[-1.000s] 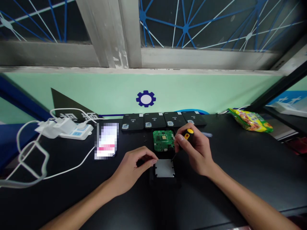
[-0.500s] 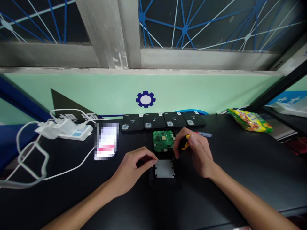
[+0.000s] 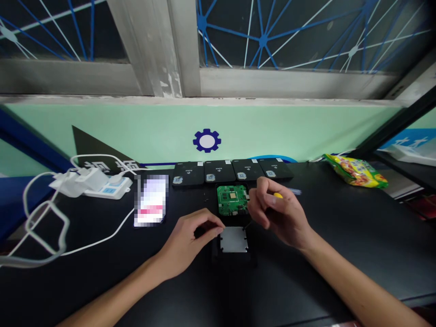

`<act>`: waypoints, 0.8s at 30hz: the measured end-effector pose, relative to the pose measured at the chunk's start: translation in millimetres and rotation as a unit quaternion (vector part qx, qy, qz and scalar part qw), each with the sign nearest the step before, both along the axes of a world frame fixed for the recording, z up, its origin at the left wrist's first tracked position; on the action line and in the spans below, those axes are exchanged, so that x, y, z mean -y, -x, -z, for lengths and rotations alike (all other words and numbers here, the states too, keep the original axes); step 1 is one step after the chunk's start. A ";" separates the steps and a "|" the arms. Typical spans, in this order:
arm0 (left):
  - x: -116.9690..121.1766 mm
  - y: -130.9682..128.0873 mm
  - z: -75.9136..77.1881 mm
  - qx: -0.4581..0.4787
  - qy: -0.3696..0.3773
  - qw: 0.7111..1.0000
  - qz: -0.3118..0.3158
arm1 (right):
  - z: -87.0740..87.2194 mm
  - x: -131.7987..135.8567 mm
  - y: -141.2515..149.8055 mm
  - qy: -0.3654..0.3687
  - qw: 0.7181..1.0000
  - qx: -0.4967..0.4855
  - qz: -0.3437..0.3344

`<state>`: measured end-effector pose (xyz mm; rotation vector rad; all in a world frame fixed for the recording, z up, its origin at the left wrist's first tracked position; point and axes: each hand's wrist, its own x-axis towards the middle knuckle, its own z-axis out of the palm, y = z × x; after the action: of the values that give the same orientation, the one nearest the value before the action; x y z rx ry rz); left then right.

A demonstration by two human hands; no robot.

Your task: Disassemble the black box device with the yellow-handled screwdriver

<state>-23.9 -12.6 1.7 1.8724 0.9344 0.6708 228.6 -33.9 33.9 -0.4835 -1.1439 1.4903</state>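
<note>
Directly in front of me, a silver metal plate [image 3: 234,240] lies in a black case [image 3: 235,260]. My left hand [image 3: 192,234] is closed, thumb and forefinger at the upper left corner of the plate and case. My right hand [image 3: 281,213] grips a screwdriver [image 3: 278,195], of which a bit of yellow handle shows; its thin shaft slants down to the plate's upper right corner. Whether the tip sits in a screw is too small to tell. Just beyond the plate is a green circuit board [image 3: 231,200] in a black housing, its right edge beside my right fingers.
Several closed black boxes [image 3: 218,171] line the wall. Tiny dark bits [image 3: 205,198] lie left of the board. Leftward are a blurred phone [image 3: 151,200] and a white power strip [image 3: 112,187] with cables. A clear-handled tool [image 3: 295,191] and a yellow-green snack bag [image 3: 356,170] lie rightward.
My right hand has turned and its fingers have curled around the screwdriver, hiding more of the yellow handle. My left hand, the plate and the board stay where they were.
</note>
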 end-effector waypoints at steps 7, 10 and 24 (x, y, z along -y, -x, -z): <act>0.4 0.2 1.5 0.003 -0.003 1.000 0.002 | -10.9 -1.4 1.1 -0.017 1.000 0.012 -0.008; 0.4 0.0 0.5 0.000 -0.003 1.000 -0.001 | -9.7 -3.9 2.1 -0.034 0.999 0.023 0.000; 0.6 0.3 0.7 0.003 0.001 1.000 0.000 | 1.5 -4.7 -0.8 0.011 0.999 -0.012 -0.040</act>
<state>-24.2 -13.2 1.0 1.8682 0.9315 0.6742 229.4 -29.1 32.5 -0.4378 -1.1404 1.5749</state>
